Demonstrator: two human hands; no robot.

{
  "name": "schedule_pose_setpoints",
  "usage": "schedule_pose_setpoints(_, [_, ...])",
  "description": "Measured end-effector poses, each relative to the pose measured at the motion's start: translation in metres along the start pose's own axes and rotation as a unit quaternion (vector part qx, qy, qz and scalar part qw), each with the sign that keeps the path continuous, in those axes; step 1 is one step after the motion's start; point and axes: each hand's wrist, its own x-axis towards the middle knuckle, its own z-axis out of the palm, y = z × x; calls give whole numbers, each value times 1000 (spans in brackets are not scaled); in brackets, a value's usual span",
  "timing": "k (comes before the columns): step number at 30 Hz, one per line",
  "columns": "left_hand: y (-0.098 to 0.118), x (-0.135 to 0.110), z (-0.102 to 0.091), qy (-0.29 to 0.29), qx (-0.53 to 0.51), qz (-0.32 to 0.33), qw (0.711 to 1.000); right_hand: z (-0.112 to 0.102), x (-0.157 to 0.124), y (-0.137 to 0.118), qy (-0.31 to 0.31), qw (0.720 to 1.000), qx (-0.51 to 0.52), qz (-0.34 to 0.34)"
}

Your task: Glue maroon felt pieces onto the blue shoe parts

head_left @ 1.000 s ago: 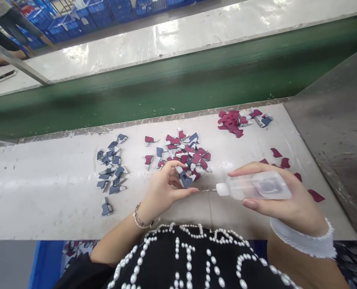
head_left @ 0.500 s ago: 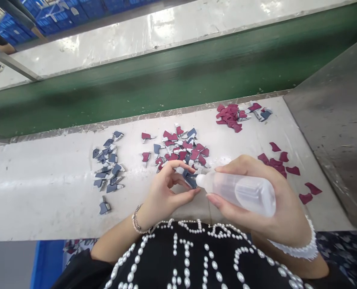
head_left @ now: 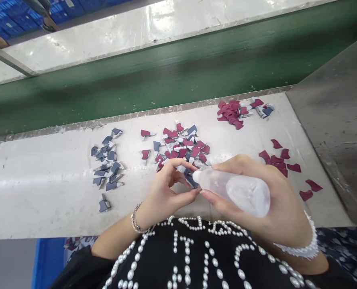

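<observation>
My left hand (head_left: pixel 169 188) pinches a small dark blue and grey plastic part (head_left: pixel 190 178) between thumb and fingers. Wrapped in my right hand (head_left: pixel 265 196) is a translucent squeeze bottle (head_left: pixel 237 190), tilted with its white nozzle at the blue part; whether the tip touches it I cannot tell. Just beyond my hands lies a pile of maroon, blue and grey parts (head_left: pixel 182 148). To the left, several blue and grey parts (head_left: pixel 107 160) are spread in a loose column. Flat maroon pieces (head_left: pixel 276 162) lie scattered to the right of my right hand.
A heap of maroon pieces (head_left: pixel 231 114) sits at the back right of the white table (head_left: pixel 45 180). Behind runs a green conveyor belt (head_left: pixel 166 80). A metal panel (head_left: pixel 337 120) bounds the right side. A blue bin (head_left: pixel 47 261) stands below the front edge.
The bottle has shifted slightly left and its nozzle now covers more of the blue part. My left hand keeps its pinch. The whole view has moved slightly.
</observation>
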Motion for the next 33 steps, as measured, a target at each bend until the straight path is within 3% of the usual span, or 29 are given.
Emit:
schedule_pose_setpoints(19, [-4, 3, -1, -9, -48, 22, 999, 3, -1, -1, -12, 1000, -11, -19])
schedule_pose_setpoints(27, [3, 4, -2, 2, -25, 14, 1000, -2, -3, -2, -39, 999, -20, -32])
schedule_pose_setpoints(33, [6, 4, -2, -12, -15, 30, 999, -1, -3, -3, -24, 999, -12, -31])
